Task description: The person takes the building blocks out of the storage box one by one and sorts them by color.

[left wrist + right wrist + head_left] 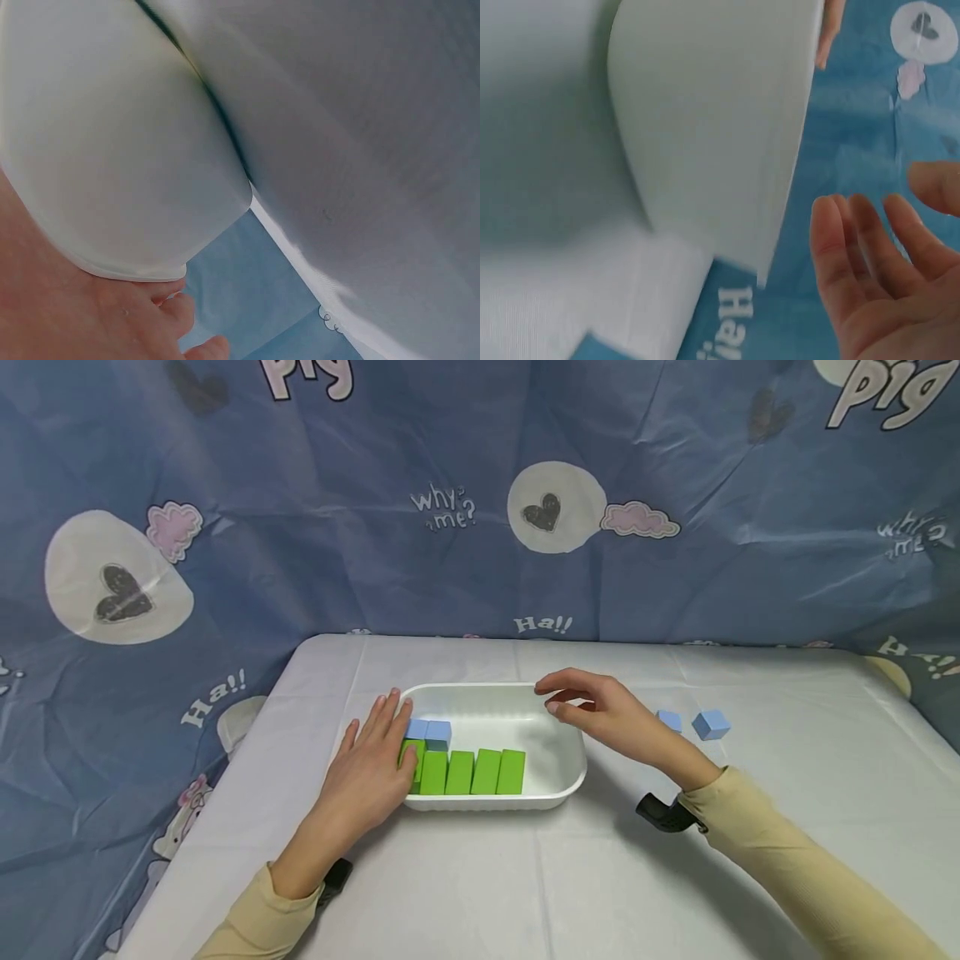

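A white tray (491, 803) sits on the table with several green blocks (486, 772) lined up along its near side. Two light blue cubes (438, 735) lie behind them at the left end. My left hand (367, 766) rests across the tray's left rim, fingers extended, thumb over the leftmost green block. The tray's outer wall (127, 150) fills much of the left wrist view. Above the back right corner of the tray hovers my right hand (607, 710); its fingers (866, 240) bend loosely with nothing between them and the thumb.
Two more light blue cubes lie on the table right of the tray: one (711, 725) in full sight, the other (669, 721) partly behind the right forearm. A printed blue cloth (465, 577) hangs behind the white-covered table (480, 877).
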Available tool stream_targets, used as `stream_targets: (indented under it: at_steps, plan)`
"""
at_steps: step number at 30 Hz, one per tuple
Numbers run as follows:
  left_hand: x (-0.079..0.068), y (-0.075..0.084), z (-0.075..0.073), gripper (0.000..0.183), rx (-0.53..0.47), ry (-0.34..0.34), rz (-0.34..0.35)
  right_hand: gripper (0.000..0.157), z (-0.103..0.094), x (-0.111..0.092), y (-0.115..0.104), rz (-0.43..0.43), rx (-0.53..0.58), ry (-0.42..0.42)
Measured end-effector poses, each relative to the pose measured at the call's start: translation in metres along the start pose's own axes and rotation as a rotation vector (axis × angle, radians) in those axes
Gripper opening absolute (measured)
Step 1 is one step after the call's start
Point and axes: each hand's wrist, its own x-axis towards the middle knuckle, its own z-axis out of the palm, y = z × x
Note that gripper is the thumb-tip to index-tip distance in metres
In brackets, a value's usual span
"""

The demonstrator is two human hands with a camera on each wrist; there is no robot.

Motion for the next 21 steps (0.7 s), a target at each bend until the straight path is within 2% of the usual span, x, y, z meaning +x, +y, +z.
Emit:
stream_targets:
  at_steps: [6, 14, 21]
  plan:
    - [0.000, -0.001, 0.000, 0.061, -0.004, 0.002, 0.005, 0.026, 0.020, 0.008, -0.005, -0.002, 0.016, -0.041]
    - [0.001, -0.001, -0.001, 0.061, 0.005, -0.008, 0.003, 0.028, 0.037, 0.017, -0.012, -0.028, 0.064, -0.065]
    - [0.001, -0.001, 0.001, 0.061, 0.006, -0.004, 0.000, 0.031, 0.059, 0.023, -0.008, -0.064, 0.059, -0.090]
